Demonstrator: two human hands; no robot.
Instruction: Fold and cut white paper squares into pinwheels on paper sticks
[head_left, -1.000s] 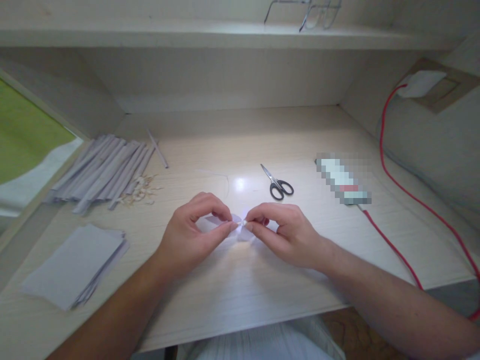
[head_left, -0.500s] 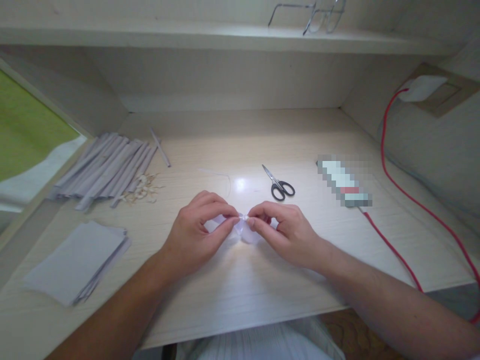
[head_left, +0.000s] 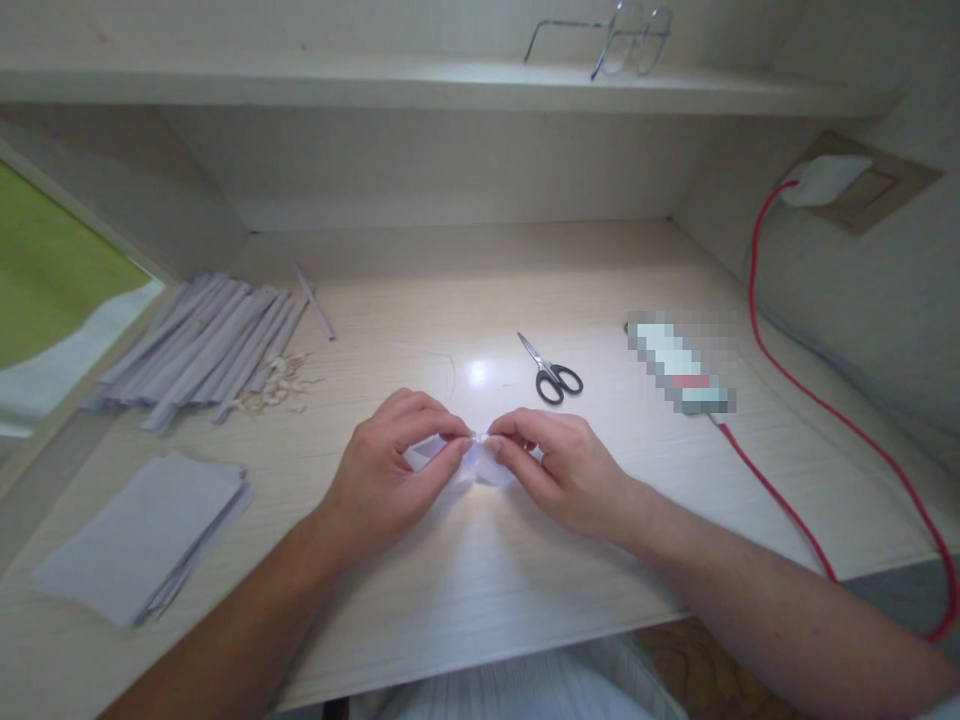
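Barely anything differs from a second ago in the head view: the left hand (head_left: pixel 390 470) and right hand (head_left: pixel 559 465) keep pinching the small white paper piece (head_left: pixel 476 462) (low over the desk (head_left: pixel 525 560)), thumbs slightly tighter, so folding continues.

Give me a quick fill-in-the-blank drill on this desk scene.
1. Both hands pinch a small white folded ____ piece between them.
2. The black-handled steel scissors lie ____ on the pale wooden desk.
3. The flat stack of white sheets lies nearest the ____ hand.
4. The wire-framed ____ rest on the shelf.

Missing words: paper; shut; left; glasses
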